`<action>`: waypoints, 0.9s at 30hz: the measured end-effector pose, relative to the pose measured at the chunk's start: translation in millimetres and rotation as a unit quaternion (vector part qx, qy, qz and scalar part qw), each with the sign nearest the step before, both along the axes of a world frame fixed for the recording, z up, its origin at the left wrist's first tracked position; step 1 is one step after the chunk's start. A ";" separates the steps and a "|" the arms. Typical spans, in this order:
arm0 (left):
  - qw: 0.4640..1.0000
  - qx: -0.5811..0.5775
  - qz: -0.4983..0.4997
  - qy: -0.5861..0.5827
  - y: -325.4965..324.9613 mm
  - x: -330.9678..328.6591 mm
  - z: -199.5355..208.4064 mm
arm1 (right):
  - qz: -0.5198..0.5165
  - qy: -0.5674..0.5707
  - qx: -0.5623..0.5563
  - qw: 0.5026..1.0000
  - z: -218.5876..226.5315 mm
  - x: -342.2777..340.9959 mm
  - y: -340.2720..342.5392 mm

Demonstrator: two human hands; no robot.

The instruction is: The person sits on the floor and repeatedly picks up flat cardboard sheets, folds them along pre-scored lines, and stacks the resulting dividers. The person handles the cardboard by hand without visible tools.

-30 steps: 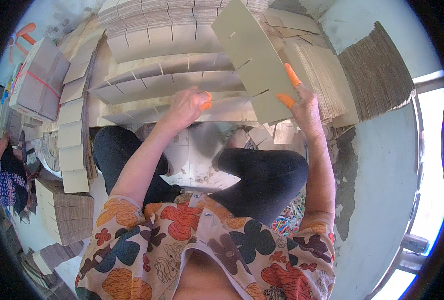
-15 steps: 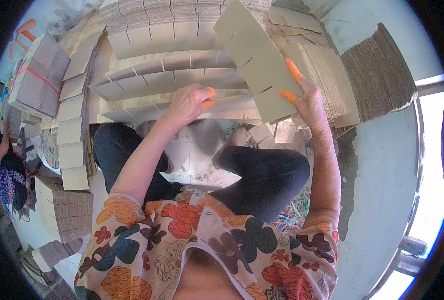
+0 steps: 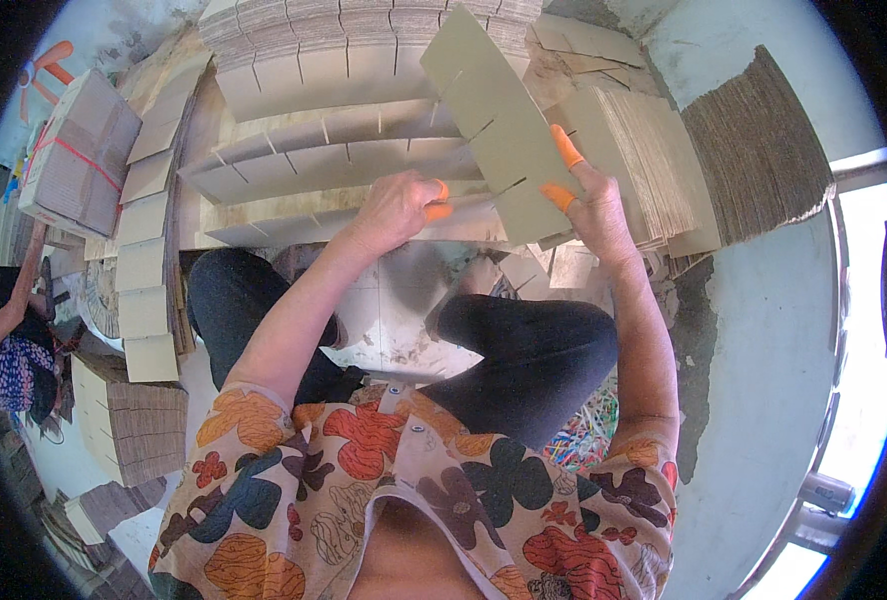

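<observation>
My right hand [image 3: 604, 215], with orange finger covers on its thumb and forefinger, grips a slotted cardboard strip [image 3: 499, 135] near its lower end. The strip is tilted, its far end leaning up to the left. My left hand [image 3: 401, 210] is closed in a pinch, with orange covers on its fingertips; what it pinches, if anything, I cannot make out. It is beside the near one of several slotted cardboard strips [image 3: 309, 222] standing on edge on the wooden board. Behind them, more standing strips [image 3: 314, 165] run across, partly hidden by the held strip.
A tall stack of slotted cardboard [image 3: 364, 65] stands at the back. To the right are a leaning stack [image 3: 644, 150] and a darker bundle [image 3: 759, 150]. Overlapping cardboard pieces [image 3: 144, 265] line the left, beside a box [image 3: 84, 155]. A co-worker [image 3: 14, 340] is at far left.
My left hand has moved right, toward the held strip. My right hand has shifted slightly left with that strip. At far left, the co-worker's arm has risen toward the box.
</observation>
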State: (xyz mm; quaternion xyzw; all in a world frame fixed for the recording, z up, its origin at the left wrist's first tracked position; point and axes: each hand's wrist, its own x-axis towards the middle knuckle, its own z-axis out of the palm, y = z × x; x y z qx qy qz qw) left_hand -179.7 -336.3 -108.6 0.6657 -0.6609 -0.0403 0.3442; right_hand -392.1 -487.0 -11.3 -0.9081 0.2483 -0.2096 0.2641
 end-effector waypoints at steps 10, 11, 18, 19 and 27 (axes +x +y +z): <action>0.982 -0.079 0.098 -0.144 -26.7 45.1 24.7 | 0.047 0.051 0.002 0.998 -11.3 -5.8 -0.1; 0.984 -0.042 0.103 -0.140 -29.6 49.0 22.3 | 0.063 0.091 0.010 0.994 -17.5 -6.7 -1.1; 0.990 0.093 0.083 -0.061 -44.7 66.8 -1.4 | 0.102 0.096 0.000 0.990 -12.5 7.1 -0.9; 0.992 0.083 0.081 -0.056 -45.0 66.8 -2.6 | 0.109 0.105 -0.003 0.988 -7.3 10.6 -2.0; 0.993 0.064 0.093 -0.041 -45.2 64.7 -2.2 | 0.132 0.099 0.002 0.986 -20.0 30.9 -8.6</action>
